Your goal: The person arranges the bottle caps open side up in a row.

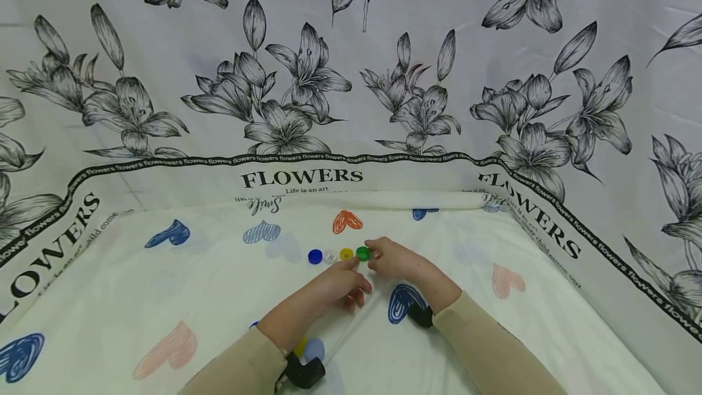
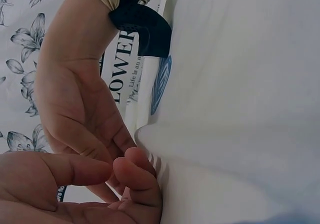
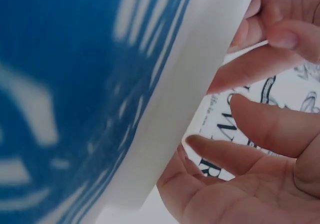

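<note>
A row of small round plastic caps lies on the cloth in the head view: a blue cap (image 1: 315, 256), a whitish clear cap (image 1: 330, 256), a yellow cap (image 1: 347, 253) and a green cap (image 1: 363, 253). My right hand (image 1: 397, 261) is at the green cap's right side, fingertips against or very near it. In the right wrist view its thumb (image 3: 270, 121) and fingers stand apart with nothing seen between them. My left hand (image 1: 337, 285) reaches just below the yellow and green caps, one finger extended and the others loosely bent. No cap shows in either wrist view.
White cloth with printed hearts (image 1: 181, 346) covers the surface. Partly hidden under the left forearm are a yellow thing (image 1: 300, 346) and a blue one (image 1: 253, 325). A flower-printed curtain (image 1: 307, 108) rises behind and at both sides. Black wrist cameras (image 1: 304, 372) hang below the wrists.
</note>
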Demonstrator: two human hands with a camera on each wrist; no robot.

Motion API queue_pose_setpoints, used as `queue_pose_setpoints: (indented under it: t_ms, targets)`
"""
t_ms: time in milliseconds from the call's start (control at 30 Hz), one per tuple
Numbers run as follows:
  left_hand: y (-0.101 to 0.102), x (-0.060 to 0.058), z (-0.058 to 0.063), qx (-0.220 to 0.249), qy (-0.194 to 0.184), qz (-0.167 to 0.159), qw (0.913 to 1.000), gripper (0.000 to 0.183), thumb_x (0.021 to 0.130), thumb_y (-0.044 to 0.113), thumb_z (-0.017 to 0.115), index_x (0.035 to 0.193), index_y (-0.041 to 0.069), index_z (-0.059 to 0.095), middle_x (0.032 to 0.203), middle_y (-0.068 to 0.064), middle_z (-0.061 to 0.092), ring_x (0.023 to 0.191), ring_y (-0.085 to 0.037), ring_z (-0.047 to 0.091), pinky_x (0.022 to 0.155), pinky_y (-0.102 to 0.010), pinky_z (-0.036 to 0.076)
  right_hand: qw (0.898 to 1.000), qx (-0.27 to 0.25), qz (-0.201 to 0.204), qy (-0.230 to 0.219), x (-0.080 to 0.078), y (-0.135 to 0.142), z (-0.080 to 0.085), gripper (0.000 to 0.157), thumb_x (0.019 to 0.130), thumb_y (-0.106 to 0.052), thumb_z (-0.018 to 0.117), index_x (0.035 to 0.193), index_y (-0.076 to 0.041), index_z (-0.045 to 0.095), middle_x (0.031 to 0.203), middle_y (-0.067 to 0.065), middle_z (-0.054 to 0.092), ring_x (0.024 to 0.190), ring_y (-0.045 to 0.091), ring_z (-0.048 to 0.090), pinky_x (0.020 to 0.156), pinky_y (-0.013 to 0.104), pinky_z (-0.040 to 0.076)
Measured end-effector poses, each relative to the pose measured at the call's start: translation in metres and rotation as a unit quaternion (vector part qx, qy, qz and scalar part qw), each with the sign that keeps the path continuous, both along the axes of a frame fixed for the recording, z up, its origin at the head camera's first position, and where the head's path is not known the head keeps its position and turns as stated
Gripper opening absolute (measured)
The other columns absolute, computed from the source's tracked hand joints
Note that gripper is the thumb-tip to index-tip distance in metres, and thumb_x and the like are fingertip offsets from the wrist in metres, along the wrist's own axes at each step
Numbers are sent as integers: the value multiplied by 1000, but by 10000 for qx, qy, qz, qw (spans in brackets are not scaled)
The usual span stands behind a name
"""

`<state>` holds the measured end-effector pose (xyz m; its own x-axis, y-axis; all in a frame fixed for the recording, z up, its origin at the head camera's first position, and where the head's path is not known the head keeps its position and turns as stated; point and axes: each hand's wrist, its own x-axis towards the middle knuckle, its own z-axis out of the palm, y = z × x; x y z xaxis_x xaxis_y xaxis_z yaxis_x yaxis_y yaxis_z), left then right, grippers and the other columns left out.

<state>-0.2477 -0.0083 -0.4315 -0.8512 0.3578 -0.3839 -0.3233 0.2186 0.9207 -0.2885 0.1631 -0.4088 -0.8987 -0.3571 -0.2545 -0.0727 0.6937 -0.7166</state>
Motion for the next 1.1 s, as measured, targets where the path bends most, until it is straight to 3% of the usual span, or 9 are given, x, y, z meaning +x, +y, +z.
queue_pose_setpoints:
  t_ms: [133, 267, 467, 567, 667, 733, 833, 933, 1100]
  targets:
    - [-4, 1, -1, 32, 28, -93, 9999, 74, 98, 4, 53, 162, -1, 16, 92, -12, 70, 61, -18, 57, 53, -25, 47, 10000, -1, -32, -75, 5, -3, 1, 56, 100, -7, 62, 153, -3, 45, 141, 19, 55, 109, 27, 56, 94, 43, 49]
    - [-6, 5, 0, -40, 125, -142, 9998, 70, 100, 6, 53, 160, -4, 20, 92, -13, 70, 62, -19, 57, 53, -25, 48, 9999, 118, 23, 31, 10, -2, 3, 59, 100, -7, 61, 155, -1, 41, 147, 22, 51, 123, 33, 56, 102, 50, 47]
    - [-25, 10, 33, -641, 872, -493, 9929, 49, 100, 12, 58, 146, -2, 51, 98, -13, 73, 71, -23, 63, 63, -30, 54, 9972, 415, 119, 607, 20, -4, 20, 59, 101, -9, 63, 154, 1, 40, 143, 24, 52, 123, 37, 59, 100, 51, 50]
    - [-50, 14, 53, -1239, 1675, -841, 9744, 31, 101, 14, 61, 128, 2, 66, 99, -10, 73, 77, -23, 65, 70, -33, 55, 9929, 566, 468, 931, 26, -18, 33, 52, 99, -11, 68, 147, -1, 51, 132, 19, 61, 112, 29, 63, 95, 44, 53]
    - [-75, 22, 60, -2079, 2426, -1154, 9405, 16, 97, 11, 69, 111, 5, 75, 93, -2, 71, 77, -19, 62, 72, -33, 54, 9841, 898, 1045, 1122, 38, -39, 44, 34, 95, -14, 74, 127, -4, 68, 109, 7, 68, 96, 21, 62, 86, 35, 54]
    - [-87, 30, 57, -2432, 2650, -1384, 9227, 12, 93, 9, 75, 104, 6, 76, 90, 2, 69, 76, -18, 60, 70, -32, 53, 9784, 1168, 1354, 1039, 50, -53, 49, 19, 91, -16, 79, 108, -8, 74, 93, 0, 68, 85, 16, 61, 77, 31, 52]
    - [-96, 43, 46, -2522, 2674, -1802, 9124, 16, 85, 7, 82, 100, 7, 76, 90, 3, 68, 79, -20, 59, 72, -37, 53, 9687, 1735, 1601, 774, 71, -72, 48, 16, 83, -23, 87, 89, -15, 75, 78, -9, 62, 73, 11, 56, 67, 27, 48]
    - [-98, 56, 34, -2635, 2638, -2115, 9035, 23, 79, 10, 87, 99, 12, 76, 90, 8, 67, 85, -18, 58, 79, -40, 52, 9587, 2223, 1685, 550, 88, -86, 42, 25, 76, -30, 92, 85, -18, 73, 75, -11, 61, 70, 10, 54, 65, 27, 46]
    - [-98, 68, 21, -3056, 3256, -2319, 8642, 25, 73, 15, 90, 96, 20, 78, 81, 18, 63, 79, -7, 53, 78, -33, 49, 9549, 2509, 1547, 352, 101, -97, 29, 32, 74, -36, 92, 87, -17, 71, 73, -7, 60, 69, 12, 53, 65, 29, 44]
